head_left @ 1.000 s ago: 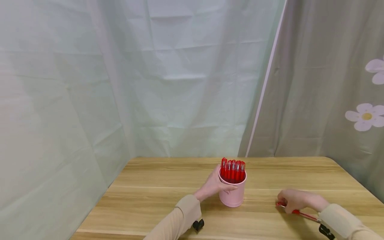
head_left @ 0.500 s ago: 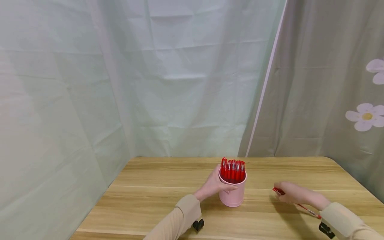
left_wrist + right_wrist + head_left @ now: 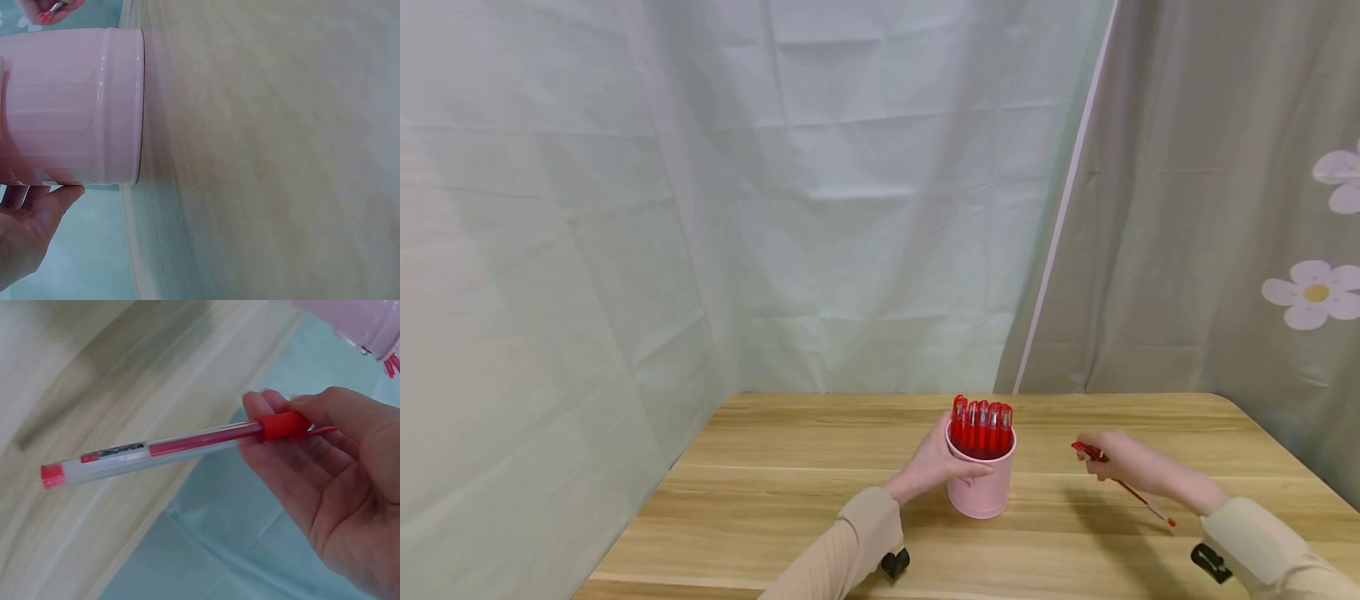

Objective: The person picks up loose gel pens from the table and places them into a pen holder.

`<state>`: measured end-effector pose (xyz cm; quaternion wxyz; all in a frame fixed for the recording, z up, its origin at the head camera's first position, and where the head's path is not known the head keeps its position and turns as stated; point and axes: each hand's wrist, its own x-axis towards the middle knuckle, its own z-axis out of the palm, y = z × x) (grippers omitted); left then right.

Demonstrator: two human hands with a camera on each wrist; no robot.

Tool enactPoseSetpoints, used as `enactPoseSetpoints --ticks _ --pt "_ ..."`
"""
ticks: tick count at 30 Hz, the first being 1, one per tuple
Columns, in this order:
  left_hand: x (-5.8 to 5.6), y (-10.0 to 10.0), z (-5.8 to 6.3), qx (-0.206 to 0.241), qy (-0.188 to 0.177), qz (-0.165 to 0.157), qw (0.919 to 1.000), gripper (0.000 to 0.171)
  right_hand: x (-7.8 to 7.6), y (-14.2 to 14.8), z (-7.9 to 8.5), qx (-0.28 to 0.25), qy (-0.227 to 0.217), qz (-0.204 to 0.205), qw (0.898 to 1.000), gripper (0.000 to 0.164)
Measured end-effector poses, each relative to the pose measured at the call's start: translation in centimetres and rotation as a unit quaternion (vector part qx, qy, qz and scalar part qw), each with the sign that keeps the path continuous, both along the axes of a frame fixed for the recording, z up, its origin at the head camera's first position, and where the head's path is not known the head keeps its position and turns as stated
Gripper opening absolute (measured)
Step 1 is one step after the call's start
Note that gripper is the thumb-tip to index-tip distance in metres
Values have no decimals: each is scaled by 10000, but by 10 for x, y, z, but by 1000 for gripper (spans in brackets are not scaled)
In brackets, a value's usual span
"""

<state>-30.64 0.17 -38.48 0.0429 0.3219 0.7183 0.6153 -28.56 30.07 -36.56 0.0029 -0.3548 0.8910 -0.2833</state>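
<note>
A pink cylindrical pen cup [image 3: 981, 487] stands upright on the table, with several red-capped pens [image 3: 982, 427] sticking up out of it. My left hand [image 3: 934, 463] holds the cup round its left side, thumb across the front. In the left wrist view the cup [image 3: 69, 106] fills the upper left, with the left hand [image 3: 31, 231] against its side. To the right of the cup, my right hand [image 3: 1123, 460] is raised above the table and pinches a clear gel pen with a red cap [image 3: 206, 437]. The pen slants, its red end cap toward the wrist.
The wooden table [image 3: 805, 467] runs back to a pale curtain [image 3: 865, 250]. At the right hangs a grey curtain [image 3: 1180, 250] with a flower print. Pale fabric also closes off the left side.
My right hand has lifted the pen off the table and moved up and slightly left toward the cup. The left hand and the cup have stayed in place.
</note>
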Motion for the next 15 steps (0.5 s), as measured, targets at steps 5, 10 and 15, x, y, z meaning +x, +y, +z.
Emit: enactPoseSetpoints --ticks 5,10,15 --pt "-1 0 0 34 58 -67 10000 70 -3 -4 10 -78 670 -99 9977 16" --pt "-1 -1 0 13 154 -85 9998 72 -6 -9 18 -300 1068 -263 9935 17" --pt "-1 -1 0 -33 123 -84 9999 72 -6 -12 22 -507 1449 -281 9877 23"
